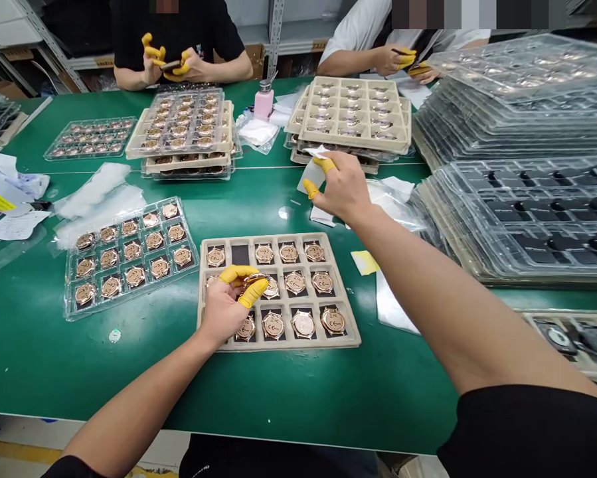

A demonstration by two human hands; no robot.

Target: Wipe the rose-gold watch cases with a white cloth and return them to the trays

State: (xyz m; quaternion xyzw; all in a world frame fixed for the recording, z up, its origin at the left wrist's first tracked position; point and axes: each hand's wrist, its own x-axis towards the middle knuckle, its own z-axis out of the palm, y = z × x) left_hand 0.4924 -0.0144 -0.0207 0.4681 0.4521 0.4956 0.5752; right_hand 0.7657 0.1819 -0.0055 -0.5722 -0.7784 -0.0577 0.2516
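My left hand (228, 302), with yellow finger cots, pinches a rose-gold watch case (256, 279) just above a beige tray (278, 342) of watch cases in front of me. One pocket (240, 254) in the tray's top row holds nothing. Farther out, my right hand (341, 189) pinches a small white cloth or sheet (314, 174) between cot-covered fingers, over a pile of white wipes.
A clear blister tray (129, 255) of watch cases lies to the left. Stacked trays (183, 133) (352, 113) stand farther back, with a pink bottle (263, 99) between them. Tall stacks of clear trays (522, 219) fill the right. Two other people sit across the green table (29, 358).
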